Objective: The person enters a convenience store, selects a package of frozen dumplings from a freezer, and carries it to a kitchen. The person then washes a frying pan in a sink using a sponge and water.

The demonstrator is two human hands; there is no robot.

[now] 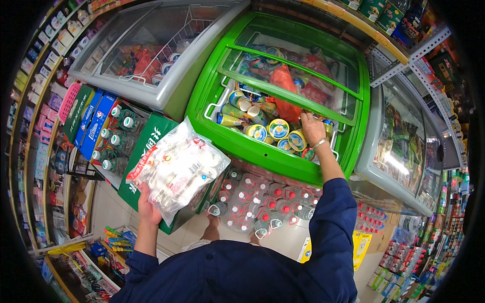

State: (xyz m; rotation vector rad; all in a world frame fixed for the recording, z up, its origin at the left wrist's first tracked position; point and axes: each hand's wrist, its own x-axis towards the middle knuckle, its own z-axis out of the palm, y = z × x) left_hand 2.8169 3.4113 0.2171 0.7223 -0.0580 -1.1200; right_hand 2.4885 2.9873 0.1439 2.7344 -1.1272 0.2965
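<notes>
My left hand (148, 206) is shut on the lower left edge of a clear plastic bag of white frozen food (183, 166), which lies over a green cardboard box (132, 183). My right hand (313, 128) reaches into the uncovered front of a green chest freezer (242, 153), beside a red plastic bag (285, 94). Its fingertips are near the sliding glass lid's edge; whether they grip anything is hidden. Below and left of that hand, round ice cream tubs (278, 128) and paper-wrapped cones (237, 99) fill a white wire basket (216, 108).
Grey-framed chest freezers stand at the left (166, 91) and right (375, 151) of the green one. Large water bottles (246, 200) with red caps crowd the floor below it. More bottles (129, 123) stand in a carton at left. Packed store shelves (47, 110) line both sides.
</notes>
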